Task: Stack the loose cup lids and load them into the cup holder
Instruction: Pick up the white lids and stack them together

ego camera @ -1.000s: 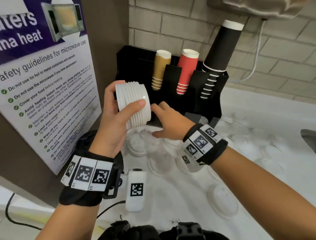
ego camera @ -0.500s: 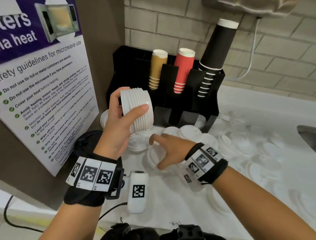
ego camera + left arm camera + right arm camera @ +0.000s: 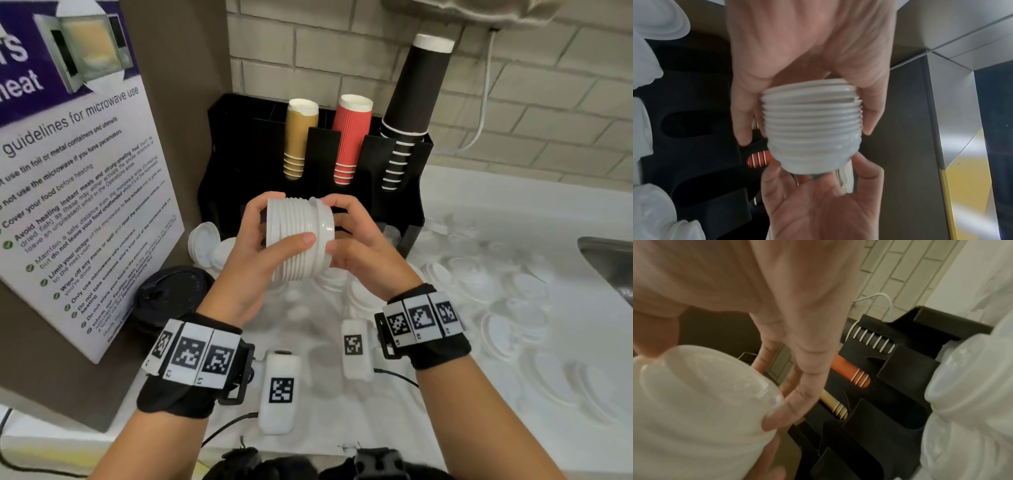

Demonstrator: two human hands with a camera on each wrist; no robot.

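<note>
A stack of several white cup lids (image 3: pixel 297 236) lies sideways in the air in front of the black cup holder (image 3: pixel 239 144). My left hand (image 3: pixel 287 241) grips the stack, thumb in front and fingers behind. My right hand (image 3: pixel 342 240) pinches the end lid (image 3: pixel 325 224) against the stack's right end. The left wrist view shows the ribbed stack (image 3: pixel 812 126) between the left hand (image 3: pixel 807 40) and the right hand (image 3: pixel 818 203). In the right wrist view the right hand's fingers (image 3: pixel 797 386) curl over the end lid's (image 3: pixel 694 394) rim, and the holder (image 3: pixel 900 386) is behind.
Tan (image 3: pixel 299 137), red (image 3: pixel 352 137) and black (image 3: pixel 418 102) cup stacks stand in the holder's back slots. Many loose white lids (image 3: pixel 496 329) are scattered on the white counter. A black lid (image 3: pixel 171 294) lies at the left by a poster. A sink edge (image 3: pixel 609 260) is at the right.
My right hand has come up from the counter with a lid and set it against the stack's right end. The left hand has moved the stack right and lower, toward the middle.
</note>
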